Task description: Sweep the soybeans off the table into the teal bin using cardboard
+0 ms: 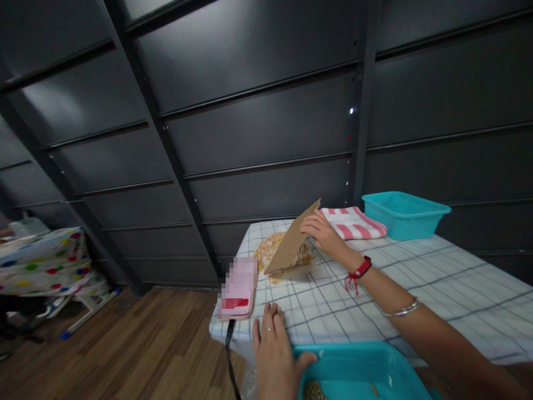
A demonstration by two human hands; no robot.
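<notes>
My right hand pinches the upper edge of a brown cardboard piece, which stands tilted on the tablecloth. Under and around the cardboard lies a spread of yellow corn kernels. A few more kernels show at its right side. My left hand has its fingers stretched out over the near table edge. Its thumb rests at the rim of a teal basin at the front edge. Small dark greenish grains lie inside that basin, which is cut off by the frame.
A second teal basin stands at the back right beside a folded pink-striped towel. A phone with a black strap lies at the left table edge. Another table with a dotted cloth is far left. Dark wall panels rise behind.
</notes>
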